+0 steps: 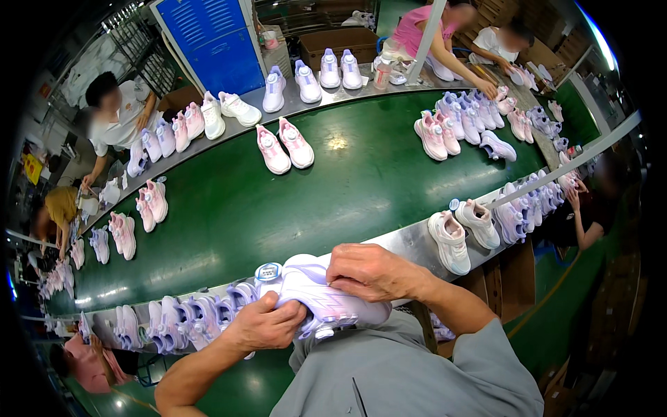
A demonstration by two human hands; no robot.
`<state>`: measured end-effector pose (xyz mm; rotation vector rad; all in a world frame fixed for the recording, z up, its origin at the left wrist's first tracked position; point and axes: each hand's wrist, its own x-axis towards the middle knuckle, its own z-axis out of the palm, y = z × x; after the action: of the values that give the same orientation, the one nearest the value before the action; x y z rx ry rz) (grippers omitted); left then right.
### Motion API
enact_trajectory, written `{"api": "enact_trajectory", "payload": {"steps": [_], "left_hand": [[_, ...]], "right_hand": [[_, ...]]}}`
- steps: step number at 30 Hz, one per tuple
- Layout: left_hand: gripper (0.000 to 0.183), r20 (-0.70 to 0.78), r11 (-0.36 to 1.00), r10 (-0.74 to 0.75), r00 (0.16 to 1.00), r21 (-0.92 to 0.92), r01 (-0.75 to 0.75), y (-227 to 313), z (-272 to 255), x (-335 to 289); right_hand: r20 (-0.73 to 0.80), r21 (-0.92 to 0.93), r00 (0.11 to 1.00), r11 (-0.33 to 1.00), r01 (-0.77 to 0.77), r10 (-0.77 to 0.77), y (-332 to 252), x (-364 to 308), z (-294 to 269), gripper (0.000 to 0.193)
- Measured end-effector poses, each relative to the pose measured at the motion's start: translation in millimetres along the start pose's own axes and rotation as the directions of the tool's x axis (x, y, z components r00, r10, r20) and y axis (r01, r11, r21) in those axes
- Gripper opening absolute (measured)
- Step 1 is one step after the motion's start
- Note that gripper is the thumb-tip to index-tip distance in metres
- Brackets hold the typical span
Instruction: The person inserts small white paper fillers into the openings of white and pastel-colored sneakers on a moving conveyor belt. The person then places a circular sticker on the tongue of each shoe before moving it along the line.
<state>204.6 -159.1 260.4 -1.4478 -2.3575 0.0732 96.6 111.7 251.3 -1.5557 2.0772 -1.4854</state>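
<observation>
A pale lavender sneaker (316, 290) is held up in front of my body, over the near edge of the work line. My left hand (267, 324) is closed around its collar end, with the thumb on top. Fingers of my right hand (372, 271) are bent together against the upper's side, toward the other end; whether they pinch anything small is hidden. A round blue-and-white tag (268, 272) shows beside my left thumb. Behind the sneaker a second whitish shoe part shows, and I cannot tell whether it belongs to another shoe.
A green conveyor belt (222, 208) curves across, carrying a pink pair (285, 147) and several other pairs. Lavender sneakers (174, 321) line the near metal ledge to the left; white sneakers (458, 236) stand there to the right. Co-workers sit around the belt. A metal post (590, 153) slants in at right.
</observation>
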Motion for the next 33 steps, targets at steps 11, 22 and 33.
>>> {"api": "enact_trajectory", "payload": {"steps": [11, 22, 33], "left_hand": [[0.017, 0.01, 0.995, 0.083, 0.996, -0.052, -0.083, 3.7, 11.0, 9.7], [0.022, 0.069, 0.996, -0.034, 0.997, -0.083, 0.04, -14.2, 13.7, 3.4], [0.012, 0.239, 0.986, -0.066, 0.969, -0.137, 0.101, -91.5, 79.5, 36.9]], "right_hand": [[0.104, -0.033, 0.99, 0.995, -0.097, 0.1, 16.1, 50.5, 5.8, 0.009], [0.113, 0.103, 0.934, 0.931, -0.35, 0.339, 16.9, -2.6, -14.0, 0.008], [-0.057, 0.07, 0.782, 0.784, -0.617, 0.621, 23.8, -110.8, -21.8, 0.011]]}}
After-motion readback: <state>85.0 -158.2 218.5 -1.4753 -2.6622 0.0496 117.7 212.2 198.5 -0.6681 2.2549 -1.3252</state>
